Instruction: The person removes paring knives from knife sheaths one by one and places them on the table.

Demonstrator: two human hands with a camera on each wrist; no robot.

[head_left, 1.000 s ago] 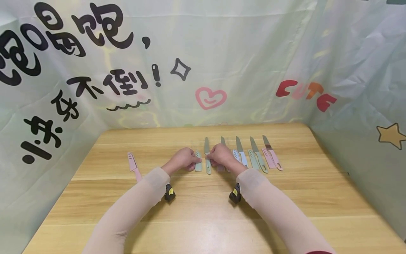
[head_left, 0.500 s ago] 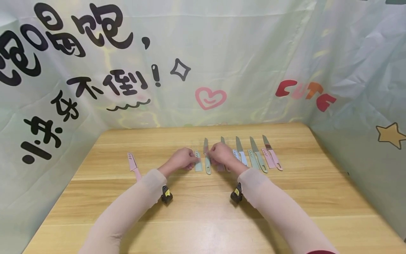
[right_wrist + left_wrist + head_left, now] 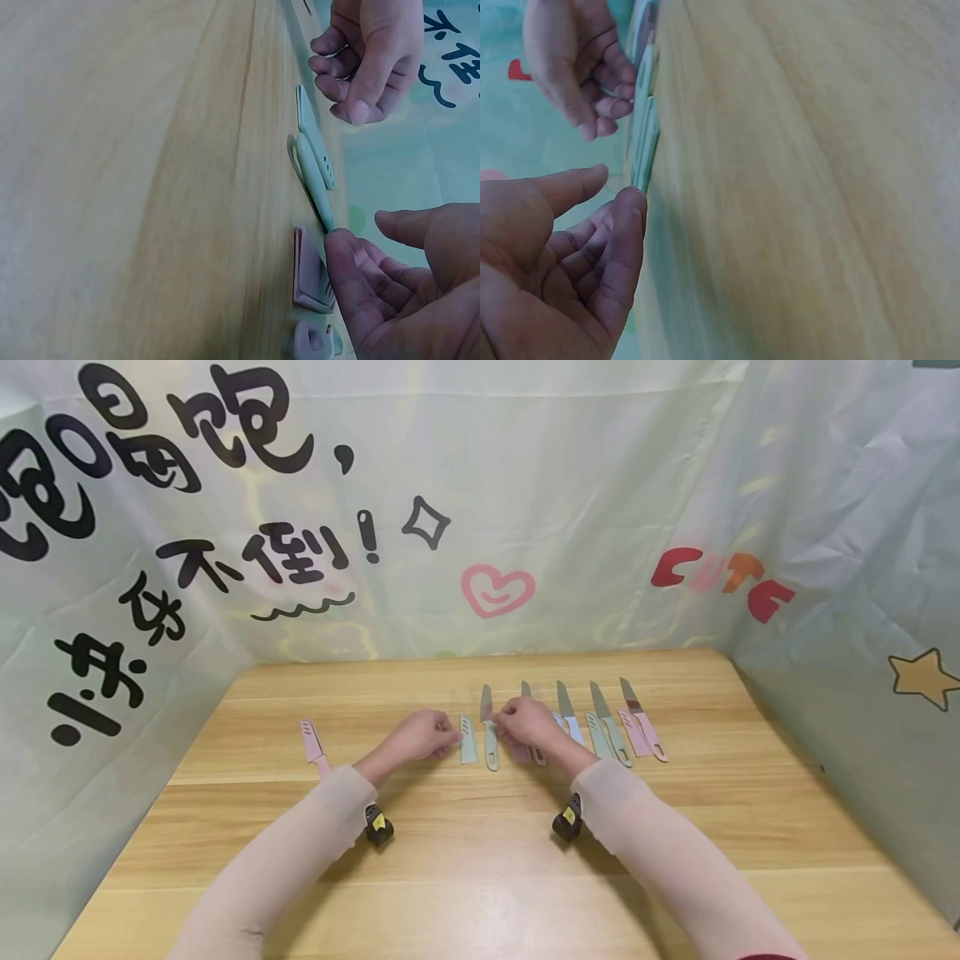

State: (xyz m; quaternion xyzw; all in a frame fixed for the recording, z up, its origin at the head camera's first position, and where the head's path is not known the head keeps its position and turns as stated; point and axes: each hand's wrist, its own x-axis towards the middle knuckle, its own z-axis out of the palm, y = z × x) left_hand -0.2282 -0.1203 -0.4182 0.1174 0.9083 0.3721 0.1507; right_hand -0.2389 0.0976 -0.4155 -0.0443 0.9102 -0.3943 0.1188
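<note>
A pale green knife (image 3: 491,748) lies blade away on the table, its matching slotted sheath (image 3: 468,745) flat just to its left. My left hand (image 3: 420,735) is beside that sheath's left edge, thumb and fingers apart and holding nothing; in the left wrist view its fingertips are close to the sheath's end. My right hand (image 3: 528,724) hovers right of the green knife. In the right wrist view, its index fingertip is at the knife handle (image 3: 313,176), with the thumb raised away. That hand partly hides a pink sheath (image 3: 309,274) and the knife beside it.
Farther right lie a blue-handled knife (image 3: 574,728), a green-handled knife (image 3: 619,748) and a pink-handled knife (image 3: 652,742), with sheaths beside them. On the left, a pink knife in its sheath (image 3: 312,743) lies near my left sleeve. A printed cloth (image 3: 600,485) hangs behind the table.
My left hand has let go of the green sheath and moved left. My right hand has eased off the green knife and shifted slightly right. The knife and sheath lie almost where they were.
</note>
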